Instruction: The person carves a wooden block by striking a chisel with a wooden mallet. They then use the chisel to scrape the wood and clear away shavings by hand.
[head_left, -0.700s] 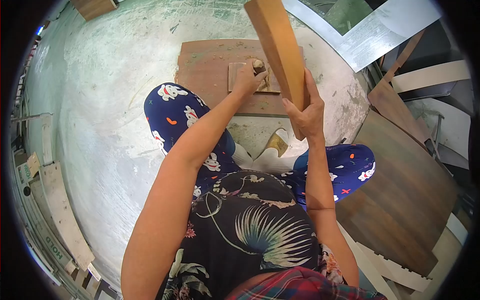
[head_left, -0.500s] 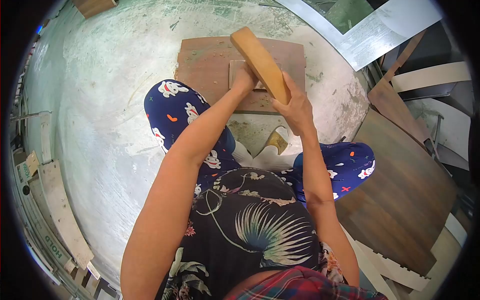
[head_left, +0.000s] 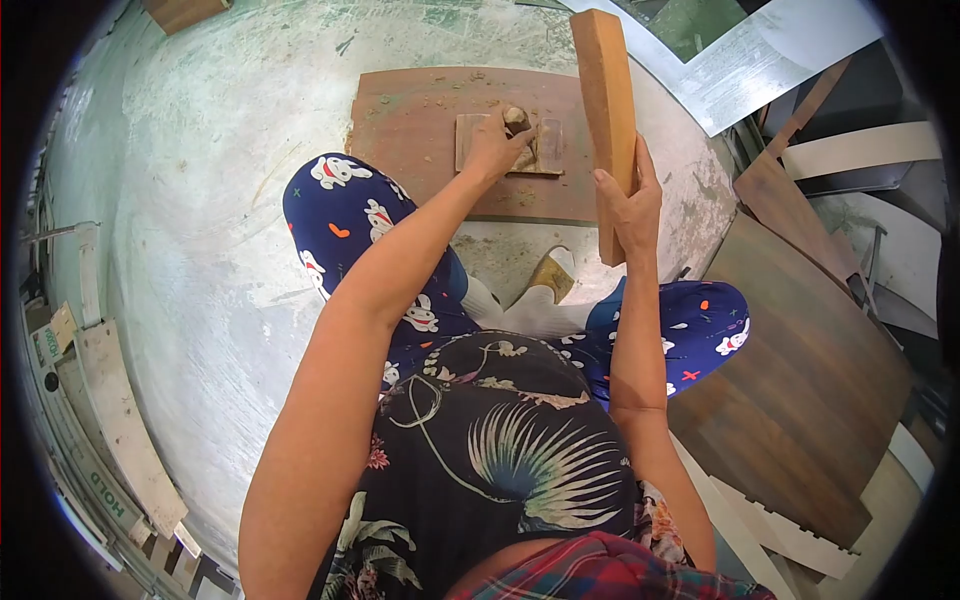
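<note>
My right hand is wrapped round the lower part of a long orange-brown wooden block, which stands nearly upright in the view. Ahead of me a brown board lies on the floor, scattered with crumbs and bits. On it rests a small flat wooden piece. My left hand is over this piece, its fingers closed round a small brownish lump that I cannot clearly make out.
Stacked panels and a large dark wooden board lie to the right. At the upper right is a pale sheet. Long strips lean at the left. My folded legs and feet are close to the board.
The wooden block has swung right and more upright with my right hand. It has moved away from my left hand, uncovering the small flat piece and the lump.
</note>
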